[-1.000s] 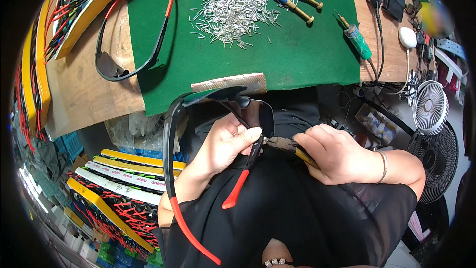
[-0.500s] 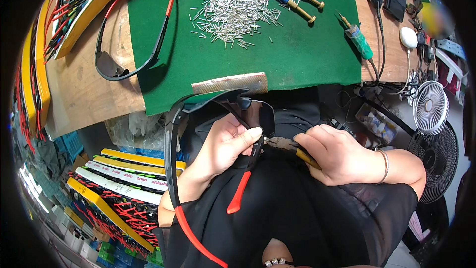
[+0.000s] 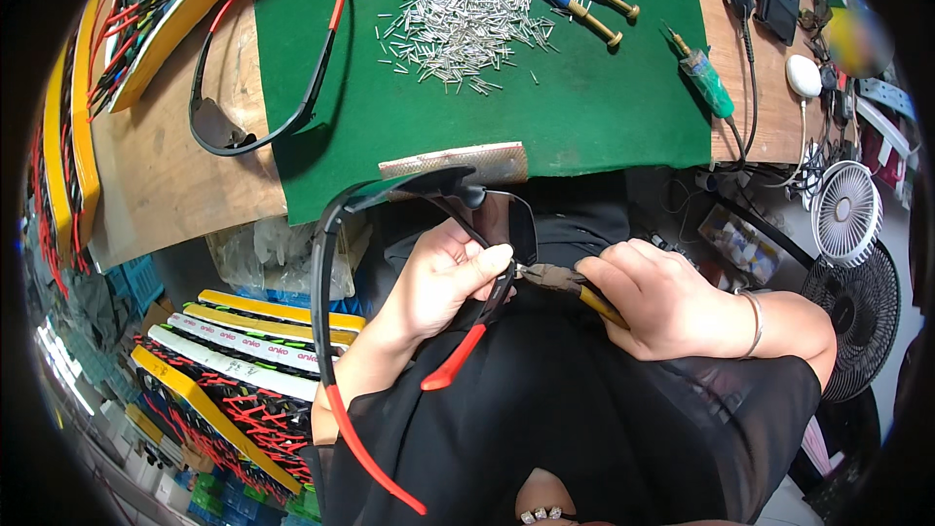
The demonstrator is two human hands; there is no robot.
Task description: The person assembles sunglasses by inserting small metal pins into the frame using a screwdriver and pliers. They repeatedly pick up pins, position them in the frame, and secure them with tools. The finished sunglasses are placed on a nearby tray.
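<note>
My left hand (image 3: 443, 268) is closed on a pair of black sunglasses (image 3: 323, 268) with red temple tips, pinching one temple near its hinge between thumb and fingers. The other temple hangs down over my left forearm. In my right hand (image 3: 653, 297) are pliers (image 3: 601, 305) with yellow handles, gripped in a closed fist. Their dark jaws meet the sunglasses by the hinge, where a small silvery piece shows at the tip; what exactly the jaws bite on is too small to tell.
On the green mat (image 3: 623, 107) lie a heap of small metal pins (image 3: 458, 24), two blue-handled screwdrivers (image 3: 584, 15) and a green-handled tool (image 3: 706, 83). Another pair of sunglasses (image 3: 292, 122) rests at left. Boxes of glasses (image 3: 243, 351) stand lower left; fans (image 3: 845, 209) stand right.
The sunglasses have turned a little in my left hand, their red tips swinging left. The pliers stay at the hinge, and my right hand has barely moved.
</note>
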